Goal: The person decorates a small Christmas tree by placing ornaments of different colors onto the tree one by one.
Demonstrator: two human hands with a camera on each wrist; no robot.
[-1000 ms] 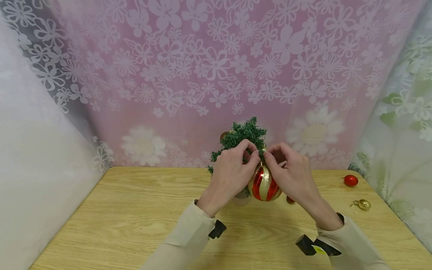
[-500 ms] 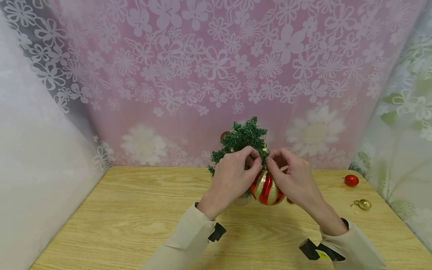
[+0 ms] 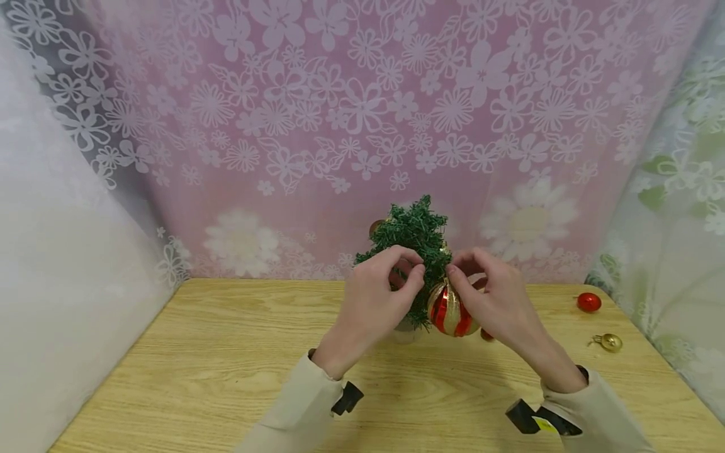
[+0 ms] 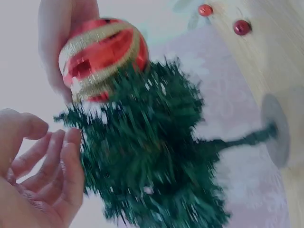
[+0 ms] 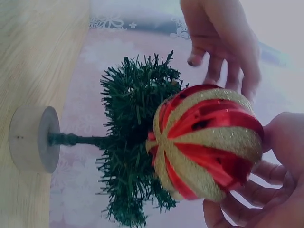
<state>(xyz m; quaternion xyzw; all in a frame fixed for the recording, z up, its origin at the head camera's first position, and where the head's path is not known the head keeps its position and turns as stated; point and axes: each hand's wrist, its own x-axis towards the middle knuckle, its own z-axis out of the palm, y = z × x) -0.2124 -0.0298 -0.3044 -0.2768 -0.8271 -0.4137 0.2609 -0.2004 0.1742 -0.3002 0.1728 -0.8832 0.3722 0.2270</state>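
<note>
A small green artificial Christmas tree (image 3: 416, 229) stands on a round pale base (image 5: 29, 140). At its right side hangs a large red Christmas bauble (image 3: 447, 314) with gold glitter stripes. My right hand (image 3: 498, 296) pinches at the top of this bauble, thumb and index finger close against the branch; the loop there is mostly hidden. On the tree's other side, my left hand (image 3: 376, 296) holds nothing. Its thumb and fingers are bent loosely and apart in the left wrist view, near a branch tip.
On the wooden table (image 3: 226, 352), a red bauble (image 3: 589, 302) and a small gold ornament (image 3: 610, 343) lie at the right. A dark red bauble (image 4: 242, 27) lies behind my right hand. A brownish bauble (image 3: 376, 228) shows at the tree's upper left. A floral curtain (image 3: 340, 126) hangs behind.
My left hand has come away from the bauble's top and shifted left. The striped bauble has moved slightly right, turning, with my right hand staying at its top.
</note>
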